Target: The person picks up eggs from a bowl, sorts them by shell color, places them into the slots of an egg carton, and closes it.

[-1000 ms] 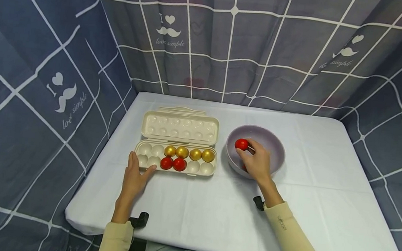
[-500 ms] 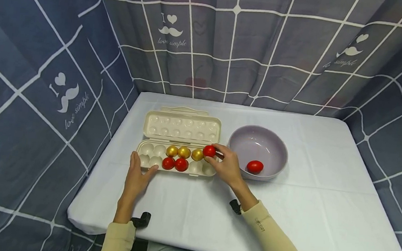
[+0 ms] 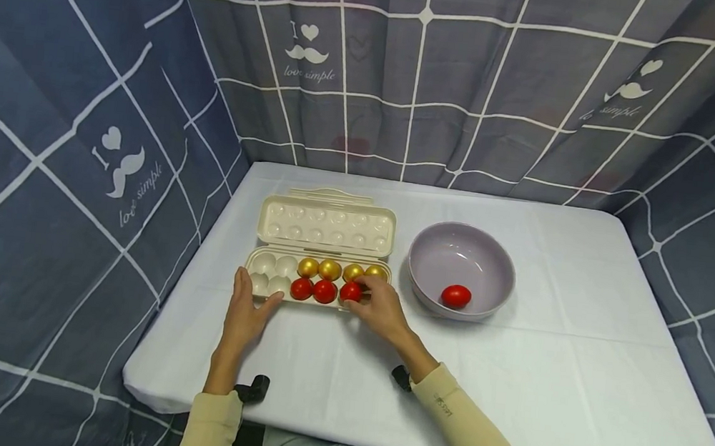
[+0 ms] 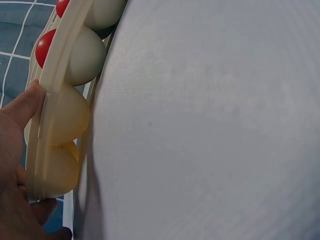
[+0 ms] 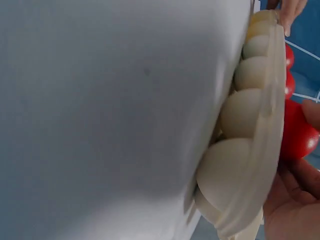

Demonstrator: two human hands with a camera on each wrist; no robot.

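Note:
A cream egg carton [image 3: 268, 288] lies with its lid folded back. Its back row bears several gold eggs [image 3: 330, 270]; in front sit two red eggs [image 3: 313, 290]. My right hand [image 3: 382, 313] pinches another red egg [image 3: 351, 292] at a front-row cup, right of those two. In the right wrist view, thumb and fingers are on either side of this red egg [image 5: 296, 132], low against the carton's rim [image 5: 272, 115]. My left hand [image 3: 246, 316] holds the carton's left end, thumb on the front rim and fingers round the side, as the left wrist view shows.
A mauve bowl [image 3: 430, 238] stands right of the carton with one red egg [image 3: 456, 296] inside. The carton's lid [image 3: 328, 224] lies open toward the back. White cloth [image 3: 542, 384] covers the table, and a grey checked curtain [image 3: 372, 73] hangs behind and beside it.
My right hand has carried a red egg from over the bowl leftward to the carton, then down to the front row. My left hand stays at the carton's left end.

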